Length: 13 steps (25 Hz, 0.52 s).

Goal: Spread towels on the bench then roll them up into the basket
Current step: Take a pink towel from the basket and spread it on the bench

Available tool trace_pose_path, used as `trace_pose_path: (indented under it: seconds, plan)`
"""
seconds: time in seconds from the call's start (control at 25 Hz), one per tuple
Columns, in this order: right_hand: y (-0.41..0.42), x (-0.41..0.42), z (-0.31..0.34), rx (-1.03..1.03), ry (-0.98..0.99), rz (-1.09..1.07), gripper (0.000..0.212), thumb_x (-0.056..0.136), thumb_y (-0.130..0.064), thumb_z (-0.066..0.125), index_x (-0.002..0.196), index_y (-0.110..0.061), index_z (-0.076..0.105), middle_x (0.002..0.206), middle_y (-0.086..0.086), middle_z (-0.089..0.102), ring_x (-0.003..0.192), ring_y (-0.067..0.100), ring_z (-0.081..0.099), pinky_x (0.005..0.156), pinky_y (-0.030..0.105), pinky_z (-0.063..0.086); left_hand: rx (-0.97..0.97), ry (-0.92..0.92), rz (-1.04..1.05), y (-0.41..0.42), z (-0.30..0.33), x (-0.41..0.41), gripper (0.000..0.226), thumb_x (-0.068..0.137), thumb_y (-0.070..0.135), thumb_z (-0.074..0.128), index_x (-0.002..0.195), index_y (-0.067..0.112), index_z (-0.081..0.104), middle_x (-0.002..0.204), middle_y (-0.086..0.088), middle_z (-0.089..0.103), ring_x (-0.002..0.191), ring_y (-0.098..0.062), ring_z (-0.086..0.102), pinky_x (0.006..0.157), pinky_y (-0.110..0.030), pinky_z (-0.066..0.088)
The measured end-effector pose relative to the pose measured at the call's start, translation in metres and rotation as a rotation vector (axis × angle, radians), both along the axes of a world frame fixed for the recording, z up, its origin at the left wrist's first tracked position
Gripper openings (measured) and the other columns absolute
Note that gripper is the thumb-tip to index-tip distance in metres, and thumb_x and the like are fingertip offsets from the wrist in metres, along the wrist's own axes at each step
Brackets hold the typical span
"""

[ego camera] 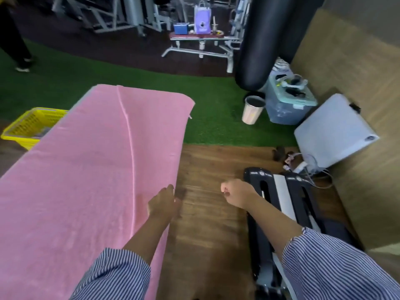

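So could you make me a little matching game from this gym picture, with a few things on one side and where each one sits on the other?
Things:
1. pink terry towel
2. yellow plastic lattice basket
3. shiny metal cup
4. purple paper gift bag

Places:
A. on the far weight bench with the white frame
B. on the green artificial turf, beside a translucent storage box
C. spread flat over the near bench
D. on the floor past the left edge of the near bench

Pairs: 1-C, 2-D, 3-B, 4-A
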State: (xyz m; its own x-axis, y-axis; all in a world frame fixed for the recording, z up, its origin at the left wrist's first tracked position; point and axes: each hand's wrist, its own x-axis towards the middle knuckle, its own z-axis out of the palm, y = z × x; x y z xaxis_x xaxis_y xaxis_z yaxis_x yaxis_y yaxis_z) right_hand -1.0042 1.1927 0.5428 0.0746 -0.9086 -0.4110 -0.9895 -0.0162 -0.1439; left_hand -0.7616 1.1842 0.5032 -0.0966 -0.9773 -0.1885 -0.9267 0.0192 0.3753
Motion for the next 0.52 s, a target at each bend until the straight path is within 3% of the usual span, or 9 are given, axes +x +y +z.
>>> trace_pose_path:
  seconds: [0.24,0.36,0.52]
  plan:
    - [-0.143,-0.025,-0.014,-0.087,0.05,0.165,0.023,0.088,-0.012,0.043,0.104,-0.017,0.06,0.103,0.003,0.062,0.086,0.023,0.06,0.067,0.033,0.051,0.005,-0.075,0.19,-0.086,-0.01,-0.002,0.032,0.091,0.027,0.045,0.122,0.02,0.048,0.111,0.0,0.06,0.09,-0.022,0.061,0.066,-0.027,0.045]
    - [-0.227,-0.038,-0.017,-0.133,0.07,0.256,0.02,0.088,-0.011,0.042,0.095,-0.015,0.06,0.096,0.001,0.063,0.085,0.022,0.06,0.069,0.034,0.053,0.017,-0.072,0.337,-0.142,-0.014,-0.006,0.031,0.092,0.03,0.045,0.122,0.023,0.049,0.111,0.002,0.061,0.092,-0.019,0.061,0.064,-0.027,0.045]
    - [-0.336,-0.03,-0.001,-0.133,0.041,0.349,0.017,0.086,-0.009,0.04,0.081,-0.018,0.053,0.088,0.002,0.055,0.077,0.022,0.053,0.064,0.03,0.042,-0.041,-0.049,0.502,-0.216,0.005,-0.014,0.029,0.092,0.027,0.046,0.12,0.023,0.052,0.11,0.003,0.062,0.094,-0.02,0.061,0.07,-0.028,0.047]
